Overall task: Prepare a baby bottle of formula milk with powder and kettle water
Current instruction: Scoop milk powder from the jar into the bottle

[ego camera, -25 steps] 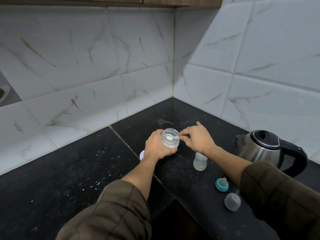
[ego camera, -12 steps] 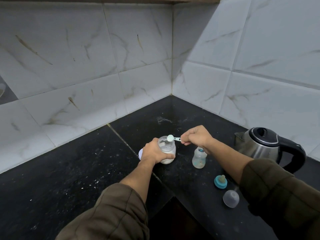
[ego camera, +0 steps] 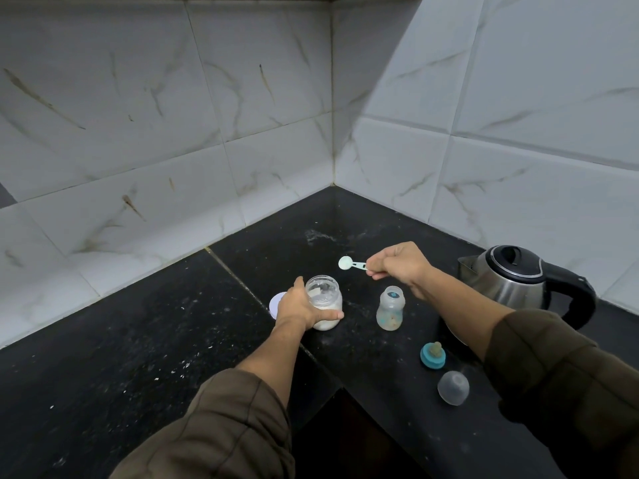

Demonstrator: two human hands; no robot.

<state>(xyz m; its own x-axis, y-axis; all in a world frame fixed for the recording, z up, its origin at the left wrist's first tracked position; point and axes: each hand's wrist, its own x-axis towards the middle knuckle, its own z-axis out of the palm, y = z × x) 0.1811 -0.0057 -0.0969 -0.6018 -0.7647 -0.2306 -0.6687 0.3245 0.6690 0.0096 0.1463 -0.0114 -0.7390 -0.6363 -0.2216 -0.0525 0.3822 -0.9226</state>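
A clear jar of white formula powder (ego camera: 325, 300) stands open on the black counter, and my left hand (ego camera: 300, 307) wraps around its left side. My right hand (ego camera: 399, 262) pinches the handle of a pale green scoop (ego camera: 349, 263), held in the air above and to the right of the jar, with its bowl heaped with powder. The open baby bottle (ego camera: 390, 308) stands upright just right of the jar, below my right wrist. A steel kettle with a black lid and handle (ego camera: 518, 281) sits at the right.
The teal teat ring (ego camera: 433, 356) and the clear bottle cap (ego camera: 453, 387) lie on the counter in front of the bottle. A white lid (ego camera: 276, 303) lies behind my left hand. Tiled walls meet in a corner behind. The counter edge (ego camera: 332, 382) steps inward near me.
The scoop has come up out of the jar and moved up and right, towards the bottle. The jar has been set upright on the counter, still held by my left hand.
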